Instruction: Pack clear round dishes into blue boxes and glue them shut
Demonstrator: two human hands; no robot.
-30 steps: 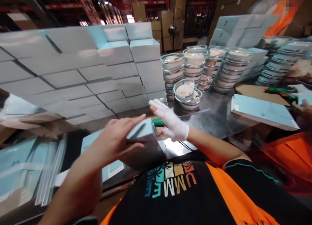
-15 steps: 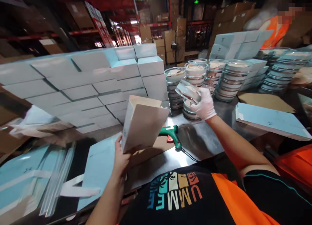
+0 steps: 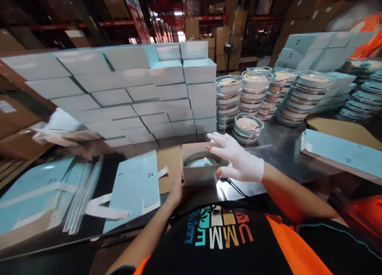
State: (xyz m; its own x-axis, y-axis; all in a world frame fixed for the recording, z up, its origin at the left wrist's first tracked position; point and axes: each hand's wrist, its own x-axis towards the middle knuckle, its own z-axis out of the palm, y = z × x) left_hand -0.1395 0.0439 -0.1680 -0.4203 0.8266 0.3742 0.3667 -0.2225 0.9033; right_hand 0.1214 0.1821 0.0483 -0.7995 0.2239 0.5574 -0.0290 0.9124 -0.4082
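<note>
A small white box (image 3: 199,177) stands on the table before me with its top side open. Inside it lies a round clear glass dish (image 3: 201,162), partly hidden by the box walls. My left hand (image 3: 176,190), bare, holds the box at its left side. My right hand (image 3: 238,159), in a white glove, is spread at the box's right edge, thumb and fingers apart, with nothing in it. Just beyond the right hand is a short stack of glass dishes (image 3: 248,126).
A wall of white boxes (image 3: 128,94) rises behind on the left. Tall stacks of glass dishes (image 3: 229,102) stand at the back right. Flat pale-blue cartons (image 3: 135,183) lie at left, another flat carton (image 3: 343,150) at right. A black cord (image 3: 238,188) trails nearby.
The white box has come down onto the table, turned with its opening up. The glass dish has gone from my right hand into it, and that hand has opened. The green glue gun is now hidden.
</note>
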